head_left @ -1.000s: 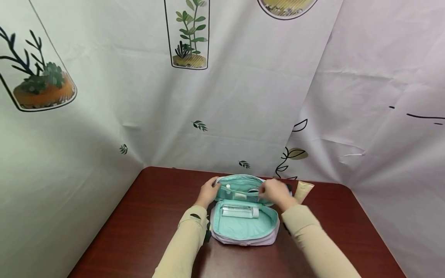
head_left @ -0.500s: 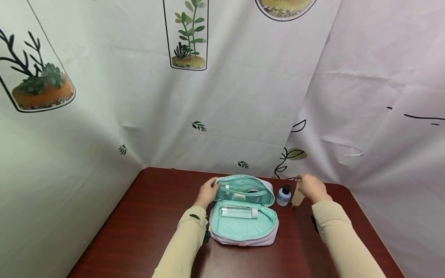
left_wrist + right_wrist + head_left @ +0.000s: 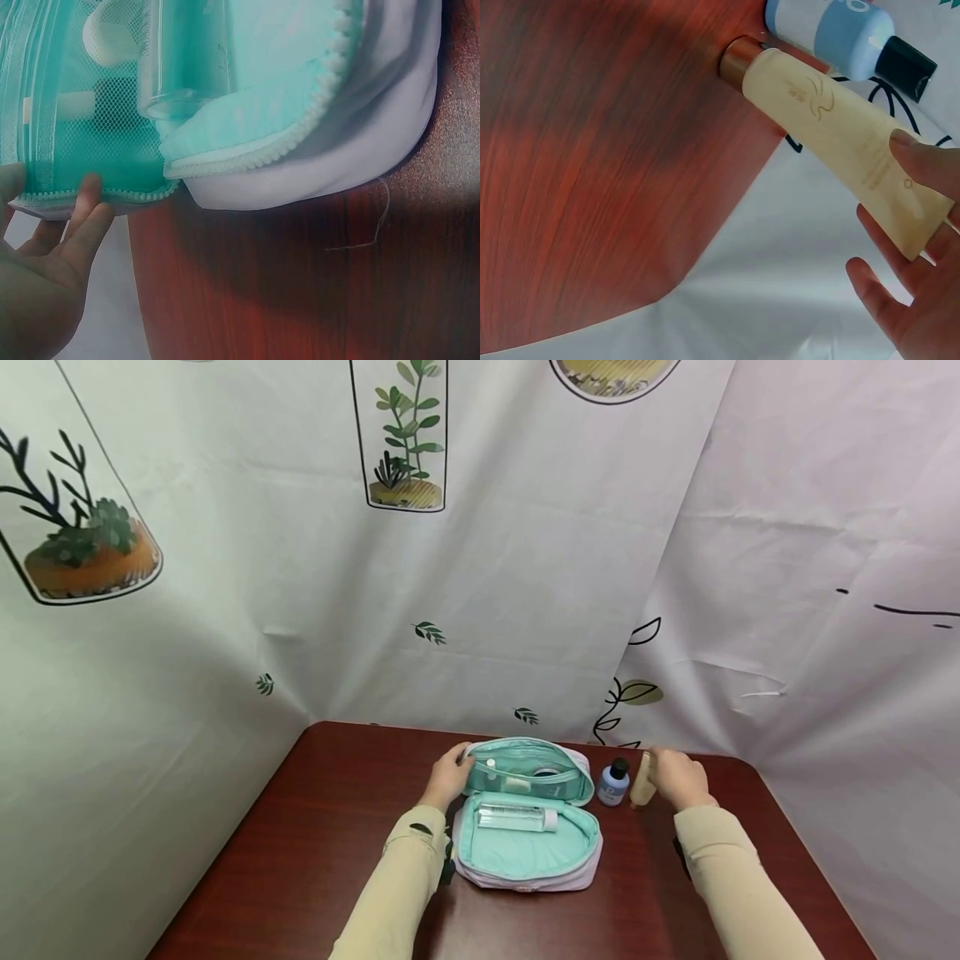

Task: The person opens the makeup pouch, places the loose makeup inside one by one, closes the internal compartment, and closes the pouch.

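An unzipped toiletry bag (image 3: 517, 884), lilac outside and mint inside, lies on the table with its lid raised. My left hand (image 3: 447, 777) pinches the left edge of the lid between thumb and fingers. A clear bottle (image 3: 513, 817) with a white cap lies in the lower compartment. Behind the lid's mesh pocket (image 3: 124, 161) are several small items, partly veiled. To the right of the bag, my right hand (image 3: 678, 779) pinches the flat top end of a cream-coloured squeeze tube (image 3: 817, 120). The tube stands upright on its brown cap (image 3: 739, 61), which touches or nearly touches the table.
A blue bottle (image 3: 612, 786) with a black cap stands between the bag and the tube. The dark red wooden table (image 3: 337, 860) ends just behind them. A white printed cloth (image 3: 525, 610) hangs beyond that edge and along both sides.
My right hand has left the lid's mesh pocket and moved right to the tube, taking hold of its top. The blue bottle, earlier mostly hidden, now shows. The left hand stays put.
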Demonstrator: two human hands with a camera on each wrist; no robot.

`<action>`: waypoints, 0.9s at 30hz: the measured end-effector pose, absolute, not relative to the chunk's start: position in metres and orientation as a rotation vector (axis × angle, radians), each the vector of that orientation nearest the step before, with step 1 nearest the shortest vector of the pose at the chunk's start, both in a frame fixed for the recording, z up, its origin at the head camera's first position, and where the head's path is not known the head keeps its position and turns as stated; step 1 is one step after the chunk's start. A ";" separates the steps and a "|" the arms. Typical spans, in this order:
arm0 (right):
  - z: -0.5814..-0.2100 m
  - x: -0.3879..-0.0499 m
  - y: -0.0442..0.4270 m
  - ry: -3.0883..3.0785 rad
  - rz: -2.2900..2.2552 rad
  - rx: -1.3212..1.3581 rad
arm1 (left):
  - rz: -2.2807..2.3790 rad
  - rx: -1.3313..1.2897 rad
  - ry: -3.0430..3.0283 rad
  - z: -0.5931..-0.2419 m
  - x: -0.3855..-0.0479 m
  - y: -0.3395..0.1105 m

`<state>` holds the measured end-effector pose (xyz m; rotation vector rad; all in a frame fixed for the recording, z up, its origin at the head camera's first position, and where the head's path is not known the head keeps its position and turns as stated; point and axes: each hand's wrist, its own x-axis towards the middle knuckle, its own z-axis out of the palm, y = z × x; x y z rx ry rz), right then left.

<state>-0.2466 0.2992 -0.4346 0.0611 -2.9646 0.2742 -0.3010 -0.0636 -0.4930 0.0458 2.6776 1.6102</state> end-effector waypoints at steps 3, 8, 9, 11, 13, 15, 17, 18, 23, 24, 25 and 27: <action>-0.437 -0.247 0.300 -2.956 0.252 0.060 | 1.620 0.039 2.665 -0.494 -0.301 -0.063; -0.440 -0.247 0.301 -2.945 0.233 0.055 | 1.643 0.026 2.652 -0.495 -0.301 -0.063; -0.441 -0.247 0.301 -2.941 0.235 0.049 | 1.643 0.026 2.657 -0.495 -0.301 -0.063; -0.442 -0.247 0.301 -2.945 0.239 0.034 | 1.644 0.025 2.662 -0.495 -0.301 -0.063; -0.441 -0.246 0.301 -2.947 0.245 0.020 | 1.649 0.019 2.658 -0.495 -0.300 -0.063; -0.440 -0.245 0.301 -2.953 0.258 0.007 | 1.647 0.025 2.658 -0.496 -0.300 -0.063; -0.438 -0.243 0.299 -2.960 0.288 0.004 | 1.650 0.020 2.649 -0.497 -0.300 -0.063; -0.436 -0.243 0.298 -2.963 0.305 0.005 | 1.648 0.022 2.649 -0.497 -0.300 -0.063; -0.418 -0.242 0.290 -2.991 0.365 -0.027 | 1.644 0.024 2.656 -0.496 -0.300 -0.063; -0.414 -0.242 0.288 -3.003 0.363 -0.034 | 1.642 0.022 2.657 -0.496 -0.301 -0.063; -0.409 -0.242 0.287 -3.021 0.357 -0.040 | 1.639 0.027 2.661 -0.496 -0.301 -0.063; -0.400 -0.244 0.285 -3.059 0.349 -0.037 | 1.635 0.027 2.660 -0.495 -0.301 -0.063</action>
